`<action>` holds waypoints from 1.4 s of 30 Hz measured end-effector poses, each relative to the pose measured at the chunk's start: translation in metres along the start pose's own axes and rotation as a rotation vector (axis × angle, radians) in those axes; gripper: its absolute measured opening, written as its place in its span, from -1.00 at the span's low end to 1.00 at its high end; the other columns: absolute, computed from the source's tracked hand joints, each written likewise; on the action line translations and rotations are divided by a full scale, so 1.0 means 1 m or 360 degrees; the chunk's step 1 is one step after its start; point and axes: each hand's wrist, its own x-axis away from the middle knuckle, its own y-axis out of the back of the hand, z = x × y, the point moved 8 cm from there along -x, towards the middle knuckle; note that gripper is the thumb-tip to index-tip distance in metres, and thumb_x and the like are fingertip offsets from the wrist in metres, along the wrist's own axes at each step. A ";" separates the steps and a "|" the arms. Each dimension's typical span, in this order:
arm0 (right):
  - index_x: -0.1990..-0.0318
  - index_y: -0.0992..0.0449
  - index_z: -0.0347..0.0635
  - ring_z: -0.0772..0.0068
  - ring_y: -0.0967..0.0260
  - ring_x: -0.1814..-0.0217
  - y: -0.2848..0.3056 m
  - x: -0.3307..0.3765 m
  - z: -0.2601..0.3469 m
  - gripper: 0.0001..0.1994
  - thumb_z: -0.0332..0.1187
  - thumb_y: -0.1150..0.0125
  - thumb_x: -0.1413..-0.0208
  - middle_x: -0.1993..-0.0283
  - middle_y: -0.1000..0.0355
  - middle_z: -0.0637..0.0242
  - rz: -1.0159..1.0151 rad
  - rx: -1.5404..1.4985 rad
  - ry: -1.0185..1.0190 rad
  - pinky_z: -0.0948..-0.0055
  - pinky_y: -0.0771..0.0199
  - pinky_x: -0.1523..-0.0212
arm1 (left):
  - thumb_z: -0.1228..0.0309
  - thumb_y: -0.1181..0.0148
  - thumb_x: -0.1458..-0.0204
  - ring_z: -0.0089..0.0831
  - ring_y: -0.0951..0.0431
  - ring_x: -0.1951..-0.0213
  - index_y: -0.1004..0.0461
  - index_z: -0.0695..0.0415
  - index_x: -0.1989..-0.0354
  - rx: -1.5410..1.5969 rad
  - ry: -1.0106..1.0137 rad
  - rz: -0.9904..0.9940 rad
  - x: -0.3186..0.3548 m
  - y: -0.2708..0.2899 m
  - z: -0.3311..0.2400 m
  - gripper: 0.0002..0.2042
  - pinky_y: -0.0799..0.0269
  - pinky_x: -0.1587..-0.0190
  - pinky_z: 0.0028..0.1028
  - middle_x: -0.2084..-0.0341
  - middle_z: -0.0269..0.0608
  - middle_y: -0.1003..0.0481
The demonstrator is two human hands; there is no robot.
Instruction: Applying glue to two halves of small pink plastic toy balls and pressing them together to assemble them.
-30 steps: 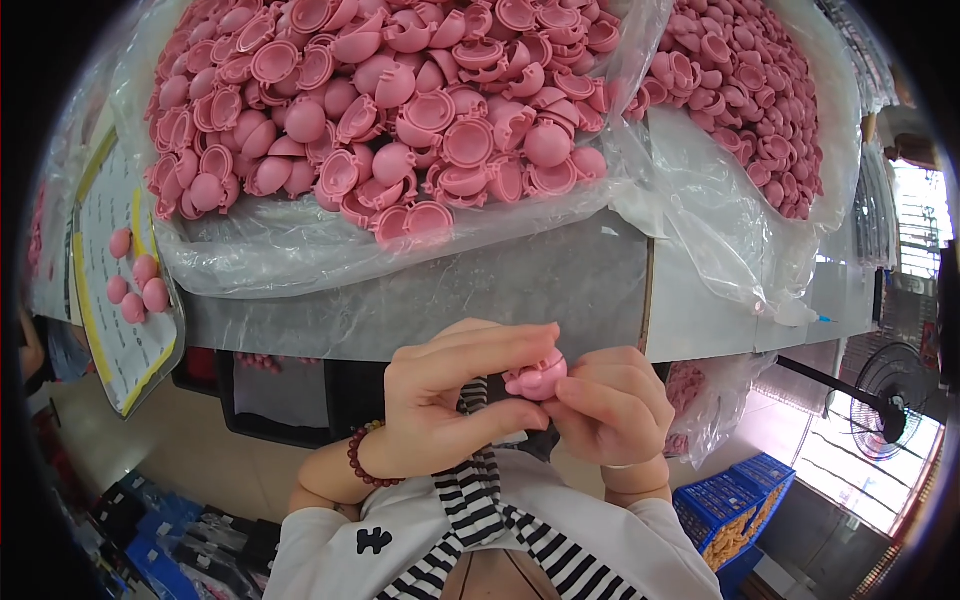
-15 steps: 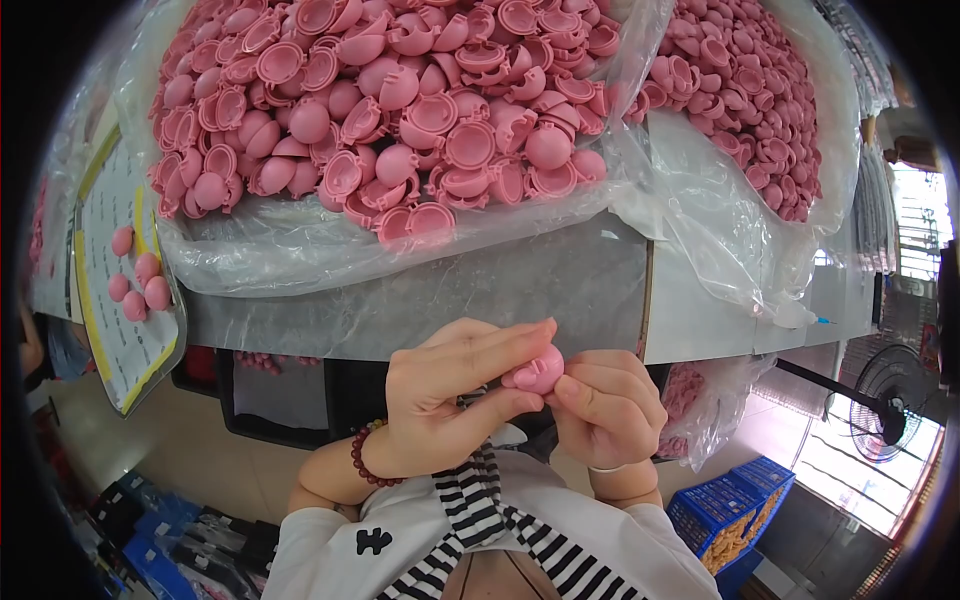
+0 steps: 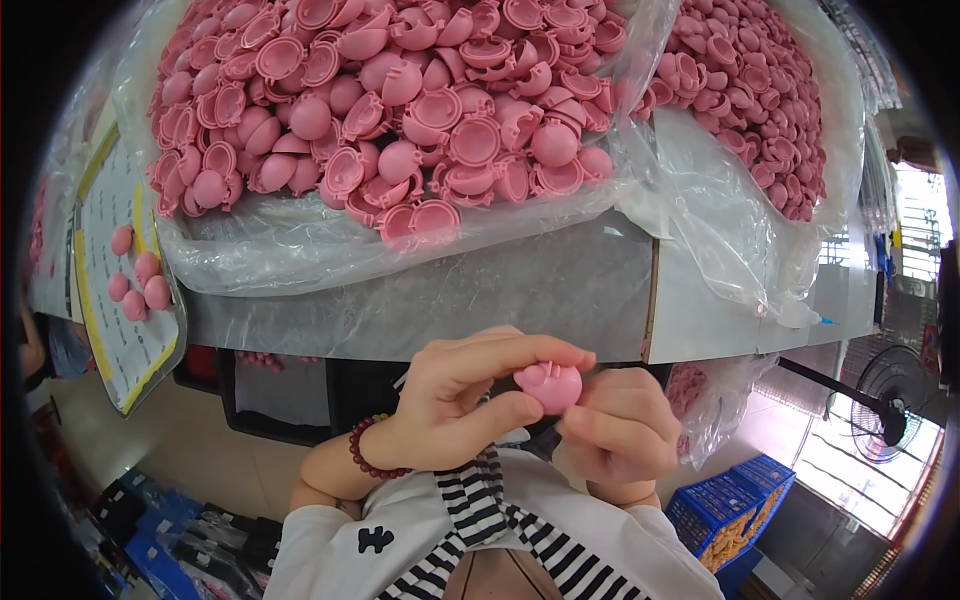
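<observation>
Since half a second ago, the pink ball-shaped piece (image 3: 557,390) has shifted slightly lower and rightward in view, baring more of its round side. The left hand's (image 3: 435,400) grip pinches it between thumb and fingers, on the wearer's side of the tabletop's (image 3: 430,310) near edge. The right hand (image 3: 625,425), now blurred, has curled fingers just beside the piece; whether its grip presses together or touches it, I cannot tell

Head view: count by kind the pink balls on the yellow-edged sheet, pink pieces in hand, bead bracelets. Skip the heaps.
Pink balls on the sheet: 5
Pink piece in the left hand: 1
Bead bracelet: 1
Total: 7
</observation>
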 end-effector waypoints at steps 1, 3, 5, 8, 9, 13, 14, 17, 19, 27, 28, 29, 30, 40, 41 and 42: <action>0.45 -0.45 -0.20 0.37 -0.32 0.53 0.008 0.001 -0.001 -0.79 -0.64 -0.23 0.34 0.49 -0.36 0.31 -0.0045 -0.0085 -0.0012 0.51 -0.38 0.55 | 0.23 -0.16 0.09 -0.39 -0.44 0.36 -0.39 0.32 0.18 -0.0003 0.0005 0.0000 0.000 -0.001 -0.001 -0.60 -0.34 0.27 -0.52 0.28 0.03 -0.45; 0.36 -0.34 -0.21 0.37 -0.27 0.47 0.053 0.029 -0.013 -0.89 -0.48 -0.07 0.11 0.37 -0.29 0.26 -0.0665 0.0209 0.0182 0.53 -0.34 0.52 | 0.02 -0.03 0.04 -0.44 -0.39 0.41 -0.38 0.27 0.27 0.0542 0.0150 -0.0114 -0.001 0.000 0.002 -0.53 -0.36 0.30 -0.50 0.41 -0.13 -0.39; 0.24 -0.30 -0.29 0.33 -0.25 0.36 0.108 0.042 -0.033 -0.81 -0.41 -0.01 0.02 0.27 -0.27 0.20 -0.1168 0.0739 -0.0032 0.49 -0.33 0.32 | -0.10 0.02 0.08 -0.49 -0.33 0.47 -0.34 0.19 0.34 0.0578 0.0234 -0.0065 0.001 0.005 0.008 -0.49 -0.36 0.34 -0.50 0.53 -0.27 -0.27; 0.09 -0.20 -0.37 0.29 -0.18 0.14 0.185 0.074 -0.071 -0.57 -0.31 -0.15 0.06 0.13 -0.20 0.16 -0.1609 0.1375 -0.0316 0.43 -0.25 0.10 | -0.18 -0.01 0.18 -0.50 -0.31 0.50 -0.26 0.14 0.27 0.1229 0.0484 0.0126 0.008 -0.006 0.016 -0.43 -0.36 0.42 -0.51 0.56 -0.27 -0.28; 0.03 -0.16 -0.37 0.29 -0.14 0.07 0.205 0.079 -0.077 -0.48 -0.28 -0.21 0.10 0.09 -0.18 0.15 -0.1677 0.1492 -0.0468 0.41 -0.23 0.08 | -0.18 -0.01 0.18 -0.50 -0.31 0.50 -0.26 0.14 0.27 0.1234 0.0495 0.0146 0.005 -0.008 0.018 -0.43 -0.36 0.42 -0.51 0.56 -0.27 -0.28; -0.03 -0.11 -0.32 0.34 -0.18 0.06 0.247 0.103 -0.133 -0.40 -0.29 -0.27 0.14 0.05 -0.19 0.19 -0.1571 0.1054 -0.0669 0.46 -0.24 0.09 | -0.08 -0.04 0.11 -0.46 -0.36 0.48 -0.24 0.17 0.22 0.1338 0.0391 0.0177 0.005 -0.005 0.011 -0.48 -0.39 0.40 -0.47 0.50 -0.19 -0.35; -0.02 -0.15 -0.34 0.36 -0.22 0.09 0.245 0.101 -0.137 -0.43 -0.29 -0.26 0.12 0.07 -0.24 0.18 -0.1527 0.1030 -0.0698 0.48 -0.25 0.10 | -0.04 -0.06 0.09 -0.43 -0.38 0.46 -0.24 0.18 0.21 0.1301 0.0433 0.0140 0.006 -0.004 0.013 -0.49 -0.40 0.39 -0.45 0.49 -0.15 -0.37; 0.01 -0.22 -0.36 0.38 -0.29 0.15 0.245 0.098 -0.148 -0.49 -0.29 -0.23 0.09 0.12 -0.32 0.17 -0.1435 0.0981 -0.0805 0.51 -0.26 0.13 | 0.03 -0.09 0.07 -0.38 -0.41 0.43 -0.25 0.19 0.20 0.1311 0.0475 0.0070 0.008 -0.002 0.013 -0.54 -0.41 0.37 -0.41 0.50 -0.12 -0.38; 0.03 -0.26 -0.37 0.40 -0.32 0.18 0.250 0.097 -0.157 -0.52 -0.29 -0.22 0.08 0.14 -0.36 0.16 -0.1386 0.0954 -0.0883 0.52 -0.27 0.15 | 0.13 -0.10 0.07 -0.37 -0.42 0.35 -0.26 0.25 0.17 0.1396 0.0386 0.0123 0.010 0.000 0.014 -0.56 -0.40 0.29 -0.42 0.42 -0.09 -0.39; 0.16 -0.35 -0.40 0.46 -0.33 0.29 0.231 0.076 -0.107 -0.68 -0.36 -0.15 0.02 0.28 -0.39 0.21 -0.1587 0.1613 -0.0649 0.55 -0.36 0.32 | 0.30 -0.14 0.14 -0.36 -0.44 0.31 -0.34 0.30 0.25 0.1181 0.0053 0.0212 0.012 0.006 0.002 -0.66 -0.36 0.25 -0.42 0.37 -0.09 -0.40; 0.20 -0.35 -0.39 0.45 -0.32 0.32 0.221 0.074 -0.089 -0.73 -0.38 -0.12 0.01 0.33 -0.39 0.20 -0.1611 0.1733 -0.0511 0.57 -0.36 0.41 | 0.30 -0.15 0.15 -0.36 -0.44 0.32 -0.35 0.29 0.27 0.1141 0.0015 0.0201 0.012 0.005 0.000 -0.66 -0.35 0.26 -0.42 0.39 -0.10 -0.40; 0.24 -0.36 -0.38 0.42 -0.32 0.31 0.207 0.068 -0.084 -0.76 -0.40 -0.12 0.03 0.34 -0.39 0.19 -0.1537 0.1416 -0.0377 0.56 -0.35 0.38 | 0.30 -0.17 0.17 -0.37 -0.44 0.32 -0.36 0.29 0.29 0.1105 -0.0015 0.0200 0.012 0.003 -0.002 -0.67 -0.35 0.27 -0.43 0.40 -0.10 -0.40; 0.29 -0.38 -0.37 0.39 -0.32 0.30 0.183 0.062 -0.080 -0.80 -0.43 -0.12 0.04 0.34 -0.38 0.17 -0.1445 0.1078 -0.0253 0.55 -0.34 0.36 | 0.30 -0.17 0.17 -0.37 -0.44 0.32 -0.36 0.29 0.29 0.1090 -0.0013 0.0189 0.015 0.004 0.000 -0.67 -0.35 0.27 -0.43 0.40 -0.10 -0.40; 0.21 -0.42 -0.24 0.16 -0.22 0.16 0.015 -0.048 -0.081 -0.73 -0.52 -0.10 0.16 0.18 -0.33 0.21 0.0188 0.0956 -0.0313 0.31 -0.24 0.14 | 0.58 0.06 0.12 -0.56 -0.23 0.57 -0.28 0.20 0.41 0.1092 -0.0005 -0.0285 0.014 0.017 0.005 -0.92 -0.24 0.47 -0.52 0.63 -0.32 -0.28; 0.21 -0.42 -0.24 0.16 -0.22 0.16 0.015 -0.047 -0.082 -0.73 -0.52 -0.10 0.16 0.18 -0.33 0.21 0.0180 0.0955 -0.0309 0.31 -0.24 0.14 | 0.48 0.03 0.06 -0.58 -0.23 0.55 -0.25 0.20 0.28 0.1097 0.0018 -0.0306 0.014 0.017 0.005 -0.84 -0.22 0.45 -0.53 0.60 -0.33 -0.27; 0.25 -0.44 -0.25 0.20 -0.24 0.24 0.017 -0.045 -0.087 -0.76 -0.53 -0.11 0.16 0.25 -0.34 0.22 0.0167 0.0958 -0.0362 0.34 -0.26 0.21 | 0.37 0.00 0.00 -0.60 -0.22 0.54 -0.23 0.20 0.16 0.1101 0.0042 -0.0329 0.013 0.017 0.005 -0.74 -0.21 0.43 -0.55 0.57 -0.35 -0.26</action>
